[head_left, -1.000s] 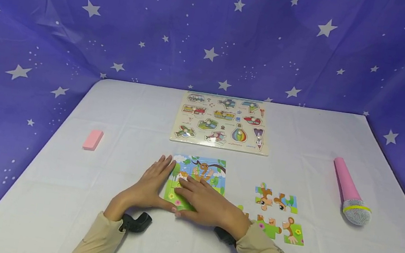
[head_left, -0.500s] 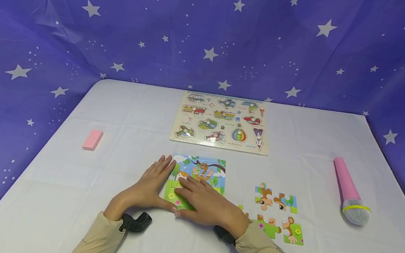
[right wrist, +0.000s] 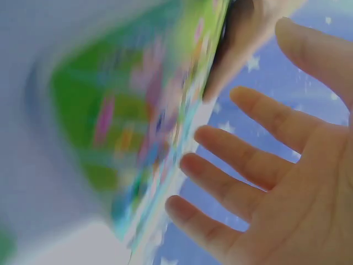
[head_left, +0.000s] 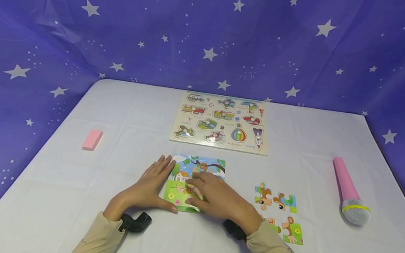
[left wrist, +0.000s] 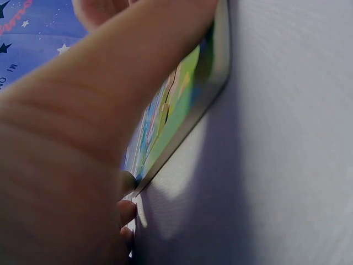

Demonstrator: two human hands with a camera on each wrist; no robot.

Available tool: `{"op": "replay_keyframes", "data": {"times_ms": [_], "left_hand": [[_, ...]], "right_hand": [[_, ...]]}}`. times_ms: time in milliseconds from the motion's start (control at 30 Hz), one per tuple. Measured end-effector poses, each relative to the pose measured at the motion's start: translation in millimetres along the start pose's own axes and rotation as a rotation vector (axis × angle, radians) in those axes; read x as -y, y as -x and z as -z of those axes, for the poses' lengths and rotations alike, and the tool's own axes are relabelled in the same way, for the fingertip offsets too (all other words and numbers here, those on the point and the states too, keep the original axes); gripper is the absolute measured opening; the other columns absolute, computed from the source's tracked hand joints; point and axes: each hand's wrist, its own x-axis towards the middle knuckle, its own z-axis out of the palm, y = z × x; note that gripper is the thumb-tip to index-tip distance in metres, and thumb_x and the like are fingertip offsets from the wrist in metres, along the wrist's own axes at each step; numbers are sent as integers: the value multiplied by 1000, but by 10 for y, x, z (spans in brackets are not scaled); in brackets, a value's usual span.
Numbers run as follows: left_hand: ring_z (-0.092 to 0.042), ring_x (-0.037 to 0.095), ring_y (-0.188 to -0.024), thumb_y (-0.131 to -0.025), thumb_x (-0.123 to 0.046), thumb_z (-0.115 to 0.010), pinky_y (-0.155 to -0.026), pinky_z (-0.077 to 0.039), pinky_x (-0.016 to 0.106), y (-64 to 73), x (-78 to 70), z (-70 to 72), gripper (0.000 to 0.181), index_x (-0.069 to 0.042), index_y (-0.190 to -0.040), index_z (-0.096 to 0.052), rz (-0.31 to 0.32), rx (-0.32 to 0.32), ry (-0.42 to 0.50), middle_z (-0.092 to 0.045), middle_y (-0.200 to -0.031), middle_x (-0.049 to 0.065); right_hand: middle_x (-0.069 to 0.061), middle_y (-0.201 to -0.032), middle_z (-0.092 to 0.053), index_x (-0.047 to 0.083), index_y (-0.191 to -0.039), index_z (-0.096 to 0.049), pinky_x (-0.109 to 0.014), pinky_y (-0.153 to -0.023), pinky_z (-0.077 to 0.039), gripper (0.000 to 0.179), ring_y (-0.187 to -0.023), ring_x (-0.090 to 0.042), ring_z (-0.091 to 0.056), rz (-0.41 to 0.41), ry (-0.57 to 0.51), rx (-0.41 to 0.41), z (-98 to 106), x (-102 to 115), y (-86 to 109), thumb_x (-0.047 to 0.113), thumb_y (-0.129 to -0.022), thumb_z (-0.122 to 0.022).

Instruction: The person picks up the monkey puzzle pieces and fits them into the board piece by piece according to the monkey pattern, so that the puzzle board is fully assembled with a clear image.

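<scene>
A jigsaw puzzle board (head_left: 175,197) with a house, flowers and a branch on it lies flat at the middle of the table. My left hand (head_left: 149,186) rests along its left side, fingers straight and thumb by the bottom edge; the left wrist view shows fingertips (left wrist: 127,212) at the board's edge. Over the right part of the board is my right hand (head_left: 217,195), covering some of the picture. Its fingers (right wrist: 248,152) are spread and hold nothing in the right wrist view. Loose monkey puzzle pieces (head_left: 264,197) lie right of the board, some partly hidden by the right wrist.
Behind the puzzle lies a wooden peg board (head_left: 222,125) with vehicle pictures. A pink block (head_left: 92,140) lies at the left, a pink toy microphone (head_left: 347,189) at the right. A purple starry cloth (head_left: 213,31) hangs behind the white table (head_left: 182,251).
My right hand has shifted a little to the right and lifted its fingers off the left part of the board, showing more of the picture. My left hand stays in place.
</scene>
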Motion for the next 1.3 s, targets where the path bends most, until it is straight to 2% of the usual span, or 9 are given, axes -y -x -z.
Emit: {"op": "replay_keyframes", "data": {"times_ms": [167,333,467,600,700,900,1067,1200,1300], "left_hand": [[6,28,-142,-54,-61,-76,-114,-4,51,-6,2,-1,125,-8,-146,-10,19,-4,9,-1,-154,10],[6,28,-142,-54,-60,-77,-114,-4,52,-5,4,-3,126,-8,-146,-10,30,3,5,-1,-154,10],[6,28,-142,-53,-60,-77,-114,-3,51,-2,1,-2,126,-8,-146,-10,37,6,4,-1,-154,10],[7,27,-142,-53,-61,-76,-114,-2,50,0,2,-8,126,-8,-146,-9,38,9,6,0,-155,9],[7,26,-142,-53,-62,-76,-115,-2,49,4,9,-13,127,-9,-147,-8,41,14,1,1,-155,8],[5,29,-142,-54,-60,-77,-114,-3,51,13,6,-8,126,-7,-146,-10,27,7,6,0,-154,11],[6,29,-142,-54,-60,-76,-114,-3,51,11,-1,-6,126,-7,-146,-10,24,4,5,-1,-154,11],[6,27,-142,-54,-62,-76,-115,-3,50,-2,-5,-12,126,-9,-146,-9,33,7,3,0,-155,9],[7,27,-142,-54,-62,-76,-115,-3,49,-11,-6,-15,126,-8,-146,-9,30,9,-2,0,-155,9]], "right_hand": [[-5,-118,-58,11,-118,-58,-42,-96,-43,41,-112,-23,-53,-107,-28,-32,174,-227,154,38,-87,-57],[-8,-113,-61,6,-114,-60,-47,-95,-42,38,-111,-27,-54,-232,-39,-58,311,-500,375,32,-86,-61],[-10,-108,-62,2,-111,-60,-46,-91,-44,37,-103,-26,-56,-298,-68,-70,402,-700,552,27,-85,-62],[-10,-100,-61,0,-113,-59,-38,-79,-49,38,-87,-20,-56,-379,-114,-49,466,-852,716,27,-86,-61],[-11,-100,-60,-1,-115,-58,-35,-73,-48,39,-85,-19,-54,-423,-150,-40,494,-928,824,26,-87,-60],[-13,-106,-60,-1,-116,-57,-43,-83,-46,40,-96,-24,-55,-431,-154,-79,513,-1021,979,26,-86,-61],[-12,-105,-57,-1,-115,-57,-43,-84,-46,42,-97,-25,-54,-396,-152,-81,499,-1045,1045,24,-82,-65],[-12,-108,-53,1,-116,-57,-32,-75,-44,50,-90,-20,-50,-404,-152,-78,458,-1042,1070,29,-76,-71],[-11,-107,-50,4,-117,-58,-26,-68,-37,55,-84,-17,-42,-422,-125,-87,412,-1041,1077,30,-72,-75]]}}
